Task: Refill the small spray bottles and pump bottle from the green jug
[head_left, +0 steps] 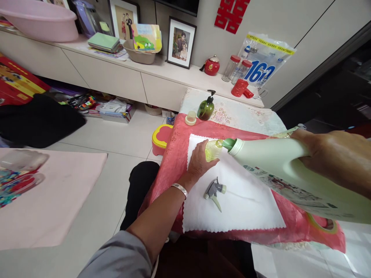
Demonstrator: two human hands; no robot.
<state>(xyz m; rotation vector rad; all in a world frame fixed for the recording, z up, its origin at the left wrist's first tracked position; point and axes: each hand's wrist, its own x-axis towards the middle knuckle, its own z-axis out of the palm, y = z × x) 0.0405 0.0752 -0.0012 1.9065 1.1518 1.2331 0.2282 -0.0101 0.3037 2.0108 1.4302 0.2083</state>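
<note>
My left hand (pixel 199 160) is wrapped round a small translucent yellowish bottle (pixel 213 150), its open neck facing right. Against that neck, or just at it, is the green spout (pixel 228 144) of a large pale green jug (pixel 269 154), tipped on its side. My right hand (pixel 333 154) grips the jug by its handle. Whether liquid is flowing between them I cannot tell. On the white cloth (pixel 240 204) below lies a grey trigger spray head (pixel 215 191). Behind the bottle stand a pale cap (pixel 190 118) and a dark green pump bottle (pixel 206 108).
A red plastic cover (pixel 171 170) lies under the cloth, with a roll of tape (pixel 323 223) at its right. The low cabinet (pixel 162 83) behind bears picture frames, glass jars and a pink basin (pixel 40 21). A small stool (pixel 162 137) stands left of the table.
</note>
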